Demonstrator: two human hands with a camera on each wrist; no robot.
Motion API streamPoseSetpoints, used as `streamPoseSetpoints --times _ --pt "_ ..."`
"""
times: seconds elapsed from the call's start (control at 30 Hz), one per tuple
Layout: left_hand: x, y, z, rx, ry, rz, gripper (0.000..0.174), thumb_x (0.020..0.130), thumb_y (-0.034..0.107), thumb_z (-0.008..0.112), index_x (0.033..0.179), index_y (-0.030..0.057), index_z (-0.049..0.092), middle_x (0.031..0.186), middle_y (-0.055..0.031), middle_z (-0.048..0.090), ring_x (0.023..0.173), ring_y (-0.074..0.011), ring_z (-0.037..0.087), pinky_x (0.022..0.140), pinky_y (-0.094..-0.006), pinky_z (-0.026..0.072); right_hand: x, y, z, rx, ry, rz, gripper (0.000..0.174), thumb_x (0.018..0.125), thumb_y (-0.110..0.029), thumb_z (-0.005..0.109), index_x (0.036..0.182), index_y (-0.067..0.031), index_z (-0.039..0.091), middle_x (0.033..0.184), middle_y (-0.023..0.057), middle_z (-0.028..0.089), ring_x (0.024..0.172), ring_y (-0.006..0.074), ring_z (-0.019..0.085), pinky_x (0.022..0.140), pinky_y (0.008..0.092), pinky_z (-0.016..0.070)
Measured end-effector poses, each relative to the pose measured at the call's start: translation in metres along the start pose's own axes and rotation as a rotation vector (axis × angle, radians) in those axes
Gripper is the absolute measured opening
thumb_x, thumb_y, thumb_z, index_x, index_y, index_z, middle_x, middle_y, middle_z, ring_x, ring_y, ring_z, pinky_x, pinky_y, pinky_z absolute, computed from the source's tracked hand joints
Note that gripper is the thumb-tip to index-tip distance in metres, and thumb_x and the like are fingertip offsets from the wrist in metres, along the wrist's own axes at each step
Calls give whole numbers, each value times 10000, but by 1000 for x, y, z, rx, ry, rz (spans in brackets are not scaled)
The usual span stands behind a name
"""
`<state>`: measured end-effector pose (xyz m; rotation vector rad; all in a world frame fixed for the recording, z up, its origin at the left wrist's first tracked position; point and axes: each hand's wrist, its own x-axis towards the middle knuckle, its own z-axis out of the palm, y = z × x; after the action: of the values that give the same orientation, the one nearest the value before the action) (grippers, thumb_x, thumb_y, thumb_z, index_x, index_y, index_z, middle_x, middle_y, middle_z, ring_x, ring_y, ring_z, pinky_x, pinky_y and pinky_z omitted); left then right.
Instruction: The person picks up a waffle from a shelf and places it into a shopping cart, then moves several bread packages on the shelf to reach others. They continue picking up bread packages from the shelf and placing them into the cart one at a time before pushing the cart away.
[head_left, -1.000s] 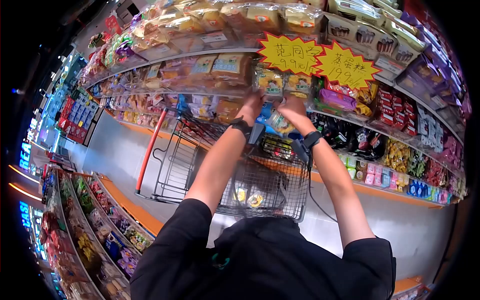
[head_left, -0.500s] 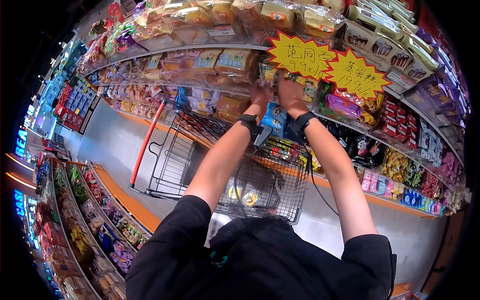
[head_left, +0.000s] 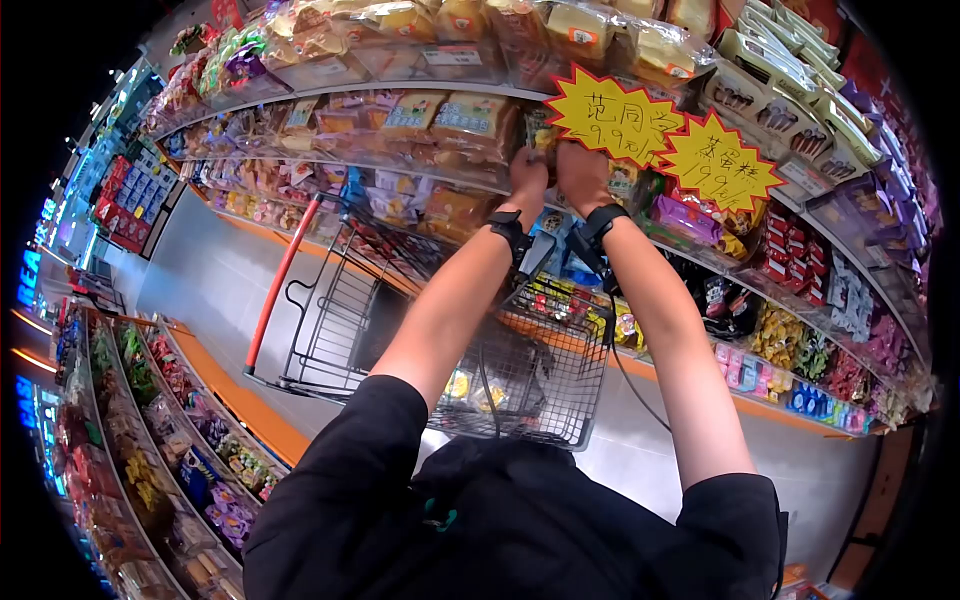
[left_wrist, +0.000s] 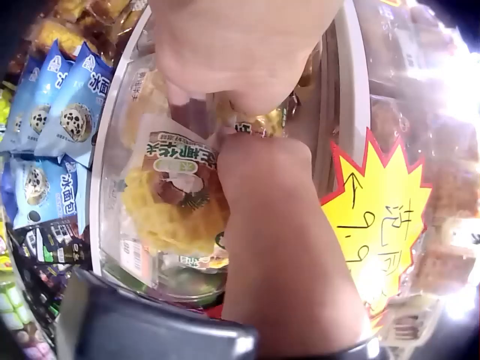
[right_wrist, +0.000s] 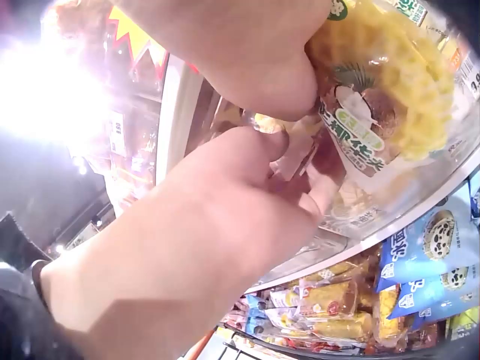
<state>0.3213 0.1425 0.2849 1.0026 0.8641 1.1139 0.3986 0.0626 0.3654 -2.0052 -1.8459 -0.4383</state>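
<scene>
Both hands reach close together into a shelf compartment behind a clear front rail. In the right wrist view my left hand (right_wrist: 240,180) has its fingers bent, with the edge of a clear-wrapped package (right_wrist: 296,156) between thumb and fingers. My right hand (head_left: 583,178) is right beside the left; its fingertips are hidden, and I cannot tell what they hold. A bag of yellow waffles (left_wrist: 169,214) with a coconut picture on its label leans beside both hands. The right hand overlaps this bag's edge in the left wrist view.
Yellow starburst price signs (head_left: 615,115) stick out just right of the hands. Blue bread bags (left_wrist: 71,124) hang below the compartment. A wire shopping cart (head_left: 575,425) with packages (head_left: 457,386) inside stands beneath the arms. Packed bread (head_left: 470,115) fills the shelf at left.
The waffle bag held low in front of the shelf a second ago is no longer there. Both hands have moved up and deeper into the compartment; the view has shifted slightly.
</scene>
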Motion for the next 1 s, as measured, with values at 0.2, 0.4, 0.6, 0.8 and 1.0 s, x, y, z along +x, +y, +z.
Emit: streamPoseSetpoints --times 0.2,0.4,0.6,0.8,1.0 --pt "-14 0 -6 299 59 134 472 885 163 571 1293 -33 438 1096 -219 600 1002 -323 586 824 -391 461 -10 -10 10 14 -83 120 341 834 -152 551 1133 -4 481 800 186 667 766 367 659 630 450 531" --pt "-48 3 -11 582 245 518 526 792 38 575 1291 -57 439 1154 -298 558 1071 -442 535 914 -434 430 -20 -15 0 26 -201 133 675 819 -302 603 1333 30 317 839 199 677 766 340 673 652 421 533" --pt "-42 3 -19 770 163 646 534 837 62 526 1348 -22 396 1221 -283 513 1073 -456 513 874 -456 451 -18 -13 14 39 -206 108 718 856 -360 553 1328 120 305 760 199 668 701 363 663 598 449 529" --pt "-55 14 -14 882 161 508 579 871 111 518 1402 5 310 1274 -256 455 1098 -438 491 852 -462 457 -15 -9 25 0 -163 122 572 866 -305 546 1238 107 407 763 210 666 707 369 660 604 453 529" --pt "-60 1 -29 810 90 655 672 854 109 561 1427 -22 237 1367 -289 359 1160 -454 444 888 -433 449 -13 -7 6 -15 -239 155 580 859 -333 565 1288 17 390 758 210 665 720 368 660 604 449 526"
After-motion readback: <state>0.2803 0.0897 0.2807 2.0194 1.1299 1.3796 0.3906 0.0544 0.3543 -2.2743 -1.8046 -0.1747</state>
